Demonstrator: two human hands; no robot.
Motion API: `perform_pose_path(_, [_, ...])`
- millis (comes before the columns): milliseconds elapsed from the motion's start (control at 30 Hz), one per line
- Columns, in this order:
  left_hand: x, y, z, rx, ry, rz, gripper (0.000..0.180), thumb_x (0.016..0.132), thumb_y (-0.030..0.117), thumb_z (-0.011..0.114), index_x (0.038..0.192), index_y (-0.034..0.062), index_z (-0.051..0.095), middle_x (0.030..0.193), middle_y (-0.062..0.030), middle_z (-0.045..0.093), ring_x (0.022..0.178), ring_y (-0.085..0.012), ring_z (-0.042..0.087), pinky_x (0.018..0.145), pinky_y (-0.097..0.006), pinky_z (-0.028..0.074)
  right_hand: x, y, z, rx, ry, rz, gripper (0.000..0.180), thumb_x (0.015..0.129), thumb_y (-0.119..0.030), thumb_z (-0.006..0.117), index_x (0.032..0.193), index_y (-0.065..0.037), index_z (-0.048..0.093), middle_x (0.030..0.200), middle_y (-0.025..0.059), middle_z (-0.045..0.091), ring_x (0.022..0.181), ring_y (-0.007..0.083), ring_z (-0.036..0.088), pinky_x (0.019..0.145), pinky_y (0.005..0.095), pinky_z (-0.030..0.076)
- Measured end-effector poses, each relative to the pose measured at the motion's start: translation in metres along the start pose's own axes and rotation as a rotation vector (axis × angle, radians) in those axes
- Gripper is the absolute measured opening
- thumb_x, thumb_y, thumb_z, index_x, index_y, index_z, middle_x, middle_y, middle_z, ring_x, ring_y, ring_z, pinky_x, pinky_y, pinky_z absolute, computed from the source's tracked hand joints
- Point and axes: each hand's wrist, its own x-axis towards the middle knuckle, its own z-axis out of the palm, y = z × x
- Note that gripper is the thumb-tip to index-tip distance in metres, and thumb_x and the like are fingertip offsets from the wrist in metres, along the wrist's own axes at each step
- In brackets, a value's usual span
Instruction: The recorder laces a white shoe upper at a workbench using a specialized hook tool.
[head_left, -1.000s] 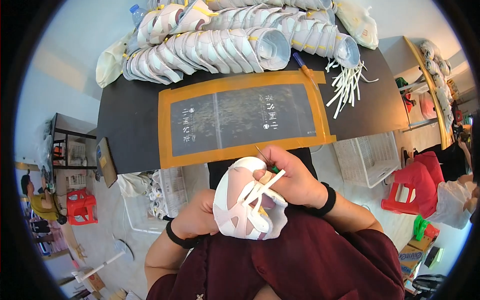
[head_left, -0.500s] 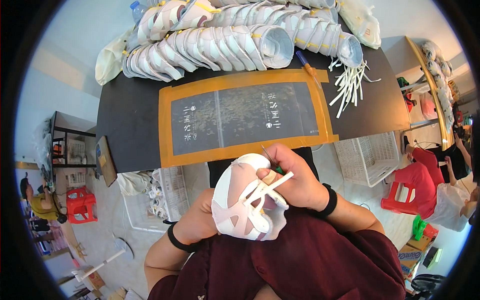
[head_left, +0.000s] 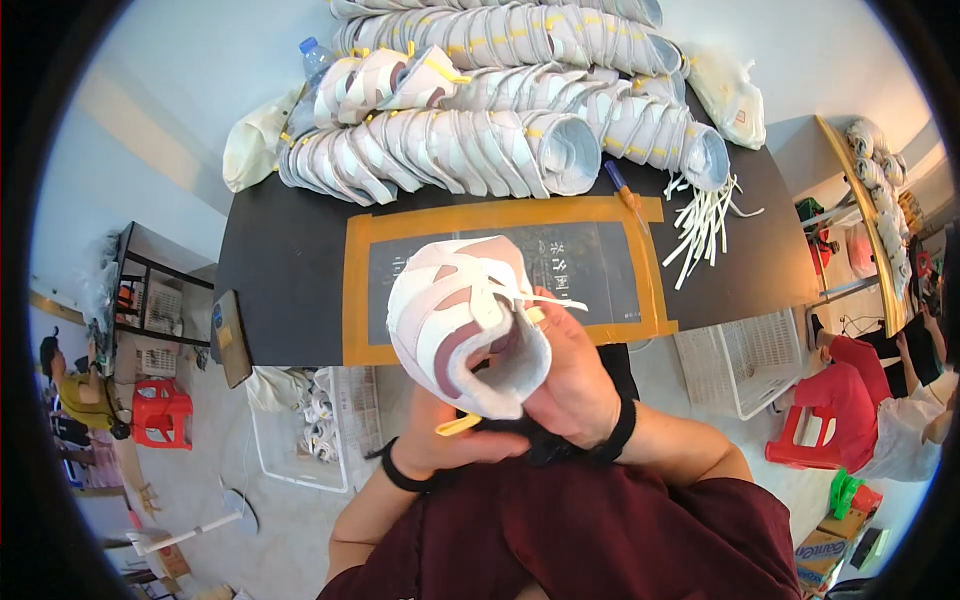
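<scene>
A white and pale-pink shoe upper (head_left: 420, 310), with mauve patches and a yellow heel loop (head_left: 458, 425), is held over the table's near edge, its opening toward me. A white lace (head_left: 560, 302) runs through its front and sticks out to the right. My right hand (head_left: 578, 385) is closed on the upper's right side near the lace; some of its fingers are hidden. Under the heel, my left hand (head_left: 455, 450) holds the upper from below, partly covered by it. Whether a thin tool is still in the right hand cannot be seen.
Stacked rows of nested shoe uppers (head_left: 420, 150) fill the back of the dark table (head_left: 270, 270). A taped clear sheet (head_left: 590, 270), a blue-and-orange handled tool (head_left: 620, 185) and white laces (head_left: 703, 230) lie there. White crates (head_left: 740, 360) stand below; people sit on both sides.
The shoe upper has moved up and forward and turned, so its opening and yellow heel loop show. Both hands moved with it. The thin pointed tip at my right hand is no longer visible.
</scene>
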Motion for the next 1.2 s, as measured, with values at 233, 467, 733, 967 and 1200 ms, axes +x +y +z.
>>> perform_pose_path(233, [0.011, -0.007, 0.019, -0.387, 0.646, 0.1, 0.043, 0.095, 0.016, 0.058, 0.134, 0.0008, 0.05, 0.131, -0.011, 0.055, 0.121, -0.0235, 0.053, 0.102, -0.038, 0.043, -0.007, 0.002, -0.005, -0.336, -0.161, 0.085, 0.02, 0.099, -0.019, 0.058, 0.114, -0.01, 0.051, 0.1, 0.0032, 0.058, 0.063, 0.0047, 0.042, 0.056, 0.0171, 0.035])
perform_pose_path(467, [-0.006, -0.032, -0.018, -1.255, 0.528, -0.113, 0.055, 0.1, 0.04, 0.04, 0.142, 0.0042, 0.041, 0.136, -0.0141, 0.053, 0.124, -0.0316, 0.052, 0.106, -0.046, 0.041, -0.017, -0.012, -0.04, -0.818, 0.008, -0.158, 0.009, 0.099, -0.016, 0.056, 0.098, -0.008, 0.052, 0.093, 0.0015, 0.061, 0.059, 0.0015, 0.046, 0.048, 0.0182, 0.039])
perform_pose_path(733, [-0.004, -0.027, -0.003, -1.152, 0.308, -0.137, 0.067, 0.088, 0.028, 0.065, 0.143, 0.0017, 0.037, 0.132, -0.0143, 0.055, 0.123, -0.0283, 0.054, 0.105, -0.043, 0.043, 0.005, -0.009, -0.034, -1.204, -0.096, -0.536, 0.013, 0.093, -0.01, 0.064, 0.104, -0.004, 0.064, 0.086, 0.0034, 0.062, 0.073, 0.0105, 0.057, 0.062, 0.0241, 0.048])
perform_pose_path(967, [-0.013, -0.014, -0.005, -0.985, 0.398, -0.459, 0.063, 0.085, 0.019, 0.06, 0.143, 0.0021, 0.039, 0.133, -0.0133, 0.053, 0.123, -0.0276, 0.054, 0.106, -0.043, 0.042, 0.007, -0.007, -0.029, -1.377, -0.283, -0.367, 0.02, 0.085, -0.002, 0.068, 0.104, -0.008, 0.069, 0.094, 0.0063, 0.058, 0.084, 0.02, 0.059, 0.077, 0.0299, 0.049])
perform_pose_path(1200, [-0.022, -0.006, -0.003, -0.967, 0.475, -0.496, 0.05, 0.092, 0.014, 0.064, 0.138, 0.0059, 0.047, 0.126, -0.0073, 0.06, 0.115, -0.0196, 0.06, 0.098, -0.037, 0.049, -0.003, 0.005, -0.028, -1.352, -0.336, -0.25, 0.014, 0.086, -0.008, 0.071, 0.1, -0.009, 0.068, 0.095, 0.0063, 0.058, 0.09, 0.0217, 0.06, 0.078, 0.0316, 0.05])
